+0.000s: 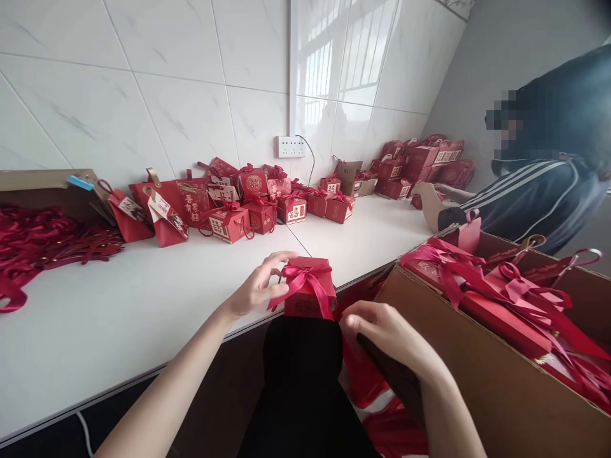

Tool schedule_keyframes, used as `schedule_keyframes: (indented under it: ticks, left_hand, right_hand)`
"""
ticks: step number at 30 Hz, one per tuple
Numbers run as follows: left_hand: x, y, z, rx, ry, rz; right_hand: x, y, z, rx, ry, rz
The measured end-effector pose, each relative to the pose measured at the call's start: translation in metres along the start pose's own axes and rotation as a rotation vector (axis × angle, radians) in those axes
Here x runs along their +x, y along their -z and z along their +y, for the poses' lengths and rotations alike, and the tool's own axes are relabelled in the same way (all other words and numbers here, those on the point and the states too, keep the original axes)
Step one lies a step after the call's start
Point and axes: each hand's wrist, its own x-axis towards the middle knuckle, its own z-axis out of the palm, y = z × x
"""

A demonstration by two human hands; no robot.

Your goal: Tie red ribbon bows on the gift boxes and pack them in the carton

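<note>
A small red gift box (310,304) with a pink-red satin bow on top stands at the table's front edge, right before me. My left hand (258,286) is at the box's left side, thumb and fingers apart; the thumb lies by the bow's left loop and a fingertip reaches the top corner. To the right of the box, a little apart from it, is my right hand (382,327). Its fingers are curled with the thumb close to them, and whatever is between them is hidden. One ribbon tail hangs down the box's front, near the right fingertips.
Several red gift boxes (229,222) line the white table (157,305) along the tiled wall. Loose ribbons (52,238) pile up at left. A cardboard carton (458,356) with ribboned boxes stands at right. Beyond it, a co-worker's hand (429,200) is near stacked boxes (420,165).
</note>
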Motion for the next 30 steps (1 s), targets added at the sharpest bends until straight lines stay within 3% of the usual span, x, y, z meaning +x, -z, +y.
schedule_keyframes:
  ticks: [3, 5, 8, 10, 12, 16, 18, 20, 25, 27, 30]
  left_hand:
    - [0.003, -0.010, -0.007, -0.018, 0.127, 0.292]
    - [0.005, -0.027, -0.016, 0.068, 0.171, 0.422]
    - [0.001, -0.060, -0.030, 0.117, 0.127, 0.432]
    - [-0.011, -0.078, -0.035, 0.089, 0.100, 0.424]
    - [-0.027, -0.087, -0.035, 0.053, 0.097, 0.463]
    - [-0.050, -0.082, -0.032, -0.080, 0.137, 0.671]
    - [-0.051, -0.075, -0.033, -0.128, 0.149, 0.679]
    - [-0.047, -0.068, -0.033, -0.166, 0.152, 0.624]
    - [-0.042, -0.055, -0.031, -0.224, 0.104, 0.471]
    - [-0.055, -0.057, -0.032, -0.194, 0.037, 0.542]
    - [-0.090, -0.070, -0.035, -0.101, -0.089, 0.777]
  right_hand:
    - [0.012, 0.004, -0.011, -0.054, -0.006, 0.226]
    - [0.032, -0.017, -0.017, -0.026, 0.055, 0.366]
    - [0.062, -0.067, -0.013, 0.032, 0.250, 0.416]
    - [0.070, -0.093, -0.002, 0.037, 0.288, 0.402]
    - [0.065, -0.101, 0.012, 0.045, 0.336, 0.327]
    - [0.034, -0.080, 0.036, 0.148, 0.494, -0.066]
    - [0.021, -0.072, 0.043, 0.217, 0.505, -0.198]
    - [0.015, -0.074, 0.047, 0.240, 0.501, -0.202]
    - [0.018, -0.091, 0.050, 0.200, 0.455, -0.003]
    - [0.018, -0.095, 0.049, 0.142, 0.409, -0.015]
    - [0.014, -0.102, 0.049, 0.118, 0.388, -0.015]
